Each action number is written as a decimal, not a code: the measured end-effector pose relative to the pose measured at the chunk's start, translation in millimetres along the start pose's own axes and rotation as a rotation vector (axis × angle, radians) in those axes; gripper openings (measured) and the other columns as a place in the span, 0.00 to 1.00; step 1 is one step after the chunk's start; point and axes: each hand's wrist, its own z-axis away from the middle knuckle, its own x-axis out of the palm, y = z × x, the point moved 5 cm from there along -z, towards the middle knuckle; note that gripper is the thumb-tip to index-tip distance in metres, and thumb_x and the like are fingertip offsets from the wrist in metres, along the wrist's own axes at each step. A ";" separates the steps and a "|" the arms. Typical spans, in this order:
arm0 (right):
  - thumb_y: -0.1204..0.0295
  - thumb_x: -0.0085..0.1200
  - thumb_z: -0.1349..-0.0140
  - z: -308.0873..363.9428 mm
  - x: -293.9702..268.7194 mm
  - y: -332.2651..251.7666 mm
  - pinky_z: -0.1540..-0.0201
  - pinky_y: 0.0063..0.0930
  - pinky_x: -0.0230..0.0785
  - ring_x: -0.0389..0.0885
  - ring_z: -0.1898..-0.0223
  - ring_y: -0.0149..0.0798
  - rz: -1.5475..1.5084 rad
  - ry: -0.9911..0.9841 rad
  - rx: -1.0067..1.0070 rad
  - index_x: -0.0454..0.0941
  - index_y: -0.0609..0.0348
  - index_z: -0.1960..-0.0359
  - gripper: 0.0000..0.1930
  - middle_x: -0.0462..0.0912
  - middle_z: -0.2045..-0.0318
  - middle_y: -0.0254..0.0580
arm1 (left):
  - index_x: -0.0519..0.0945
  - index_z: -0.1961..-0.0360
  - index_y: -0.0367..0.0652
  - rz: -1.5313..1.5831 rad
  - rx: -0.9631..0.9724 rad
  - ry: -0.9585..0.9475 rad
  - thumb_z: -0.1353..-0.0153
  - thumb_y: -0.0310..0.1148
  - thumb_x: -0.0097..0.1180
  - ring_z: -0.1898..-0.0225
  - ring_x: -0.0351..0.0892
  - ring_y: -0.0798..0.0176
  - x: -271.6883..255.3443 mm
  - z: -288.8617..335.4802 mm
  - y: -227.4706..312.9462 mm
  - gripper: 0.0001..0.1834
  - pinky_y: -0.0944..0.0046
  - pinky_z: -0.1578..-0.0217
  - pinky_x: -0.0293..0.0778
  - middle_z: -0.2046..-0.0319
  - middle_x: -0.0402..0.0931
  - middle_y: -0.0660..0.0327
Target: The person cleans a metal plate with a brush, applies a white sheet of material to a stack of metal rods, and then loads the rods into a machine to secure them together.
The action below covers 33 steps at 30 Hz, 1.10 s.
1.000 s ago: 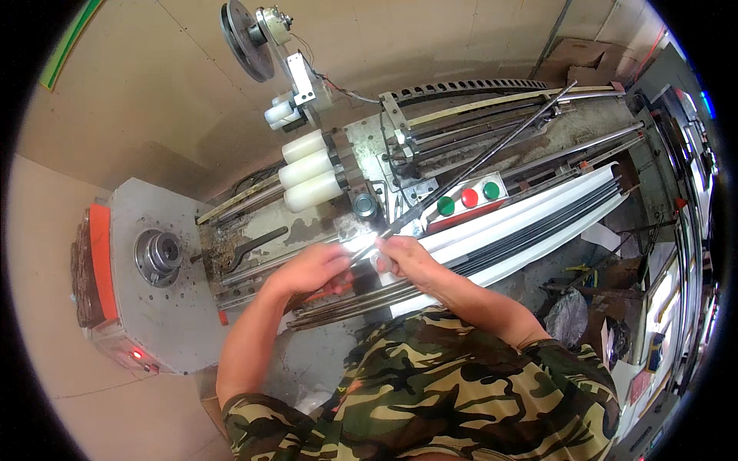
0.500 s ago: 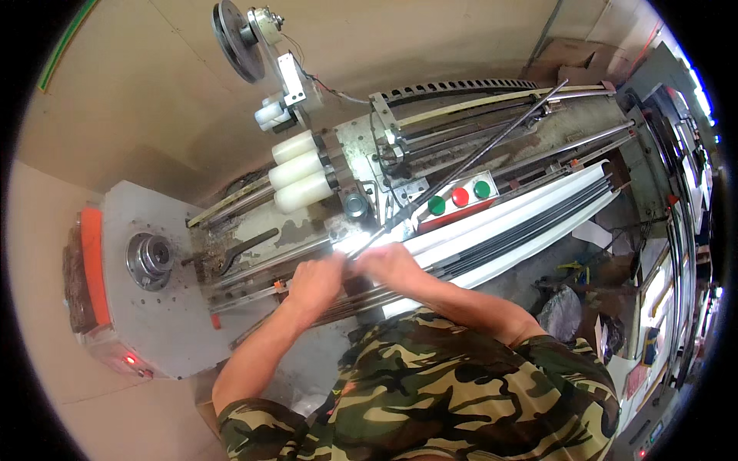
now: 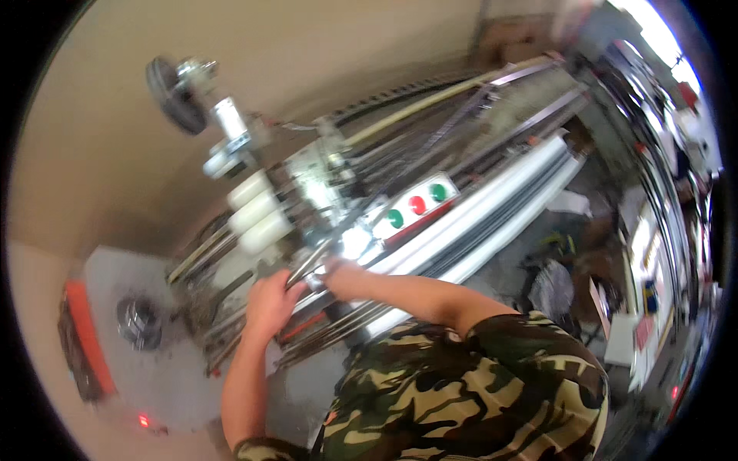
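A long, slim dark rod (image 3: 314,257) slants from my hands over the machine toward the upper right, its far part smeared by motion. My left hand (image 3: 269,302) is closed round its lower end, thumb up. Close beside it on the right is my right hand (image 3: 338,278), blurred; its fingers do not show clearly enough to tell their hold. Just beyond my hands lies the machine's metal carriage, with white rollers (image 3: 260,212) on its left and a white and red button box (image 3: 417,206) on its right.
A white trough (image 3: 492,219) holding several dark rods runs along the near side of the machine. To the left stands a grey headstock with a round chuck (image 3: 140,323). A grey pulley wheel (image 3: 175,94) rises on an arm at the back. Cluttered shelving (image 3: 653,207) lines the right.
The view has swung, so the machine appears shifted left and more tilted. My hands have moved apart a little, and the rod's near end now sits in my left hand.
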 end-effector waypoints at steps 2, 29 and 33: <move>0.62 0.64 0.48 29.9 -22.8 2.4 0.39 0.51 0.67 0.76 0.42 0.52 -0.319 0.127 0.094 0.77 0.62 0.44 0.29 0.81 0.47 0.53 | 0.78 0.64 0.39 -0.071 0.162 0.131 0.36 0.42 0.61 0.68 0.78 0.36 8.5 9.9 12.4 0.16 0.44 0.68 0.71 0.74 0.79 0.45; 0.54 0.71 0.42 220.2 8.6 158.0 0.75 0.40 0.72 0.69 0.79 0.34 -2.233 1.537 0.883 0.61 0.53 0.56 0.29 0.67 0.76 0.33 | 0.84 0.49 0.48 -0.120 0.244 0.001 0.38 0.47 0.62 0.65 0.84 0.43 131.2 77.7 -45.5 0.20 0.48 0.64 0.77 0.65 0.85 0.51; 0.55 0.67 0.39 234.4 11.5 172.2 0.49 0.54 0.75 0.81 0.59 0.49 -1.922 1.245 1.056 0.51 0.67 0.29 0.47 0.81 0.62 0.50 | 0.86 0.55 0.42 -0.111 0.221 0.032 0.38 0.50 0.61 0.65 0.83 0.43 141.7 59.8 -51.0 0.22 0.46 0.64 0.76 0.66 0.84 0.50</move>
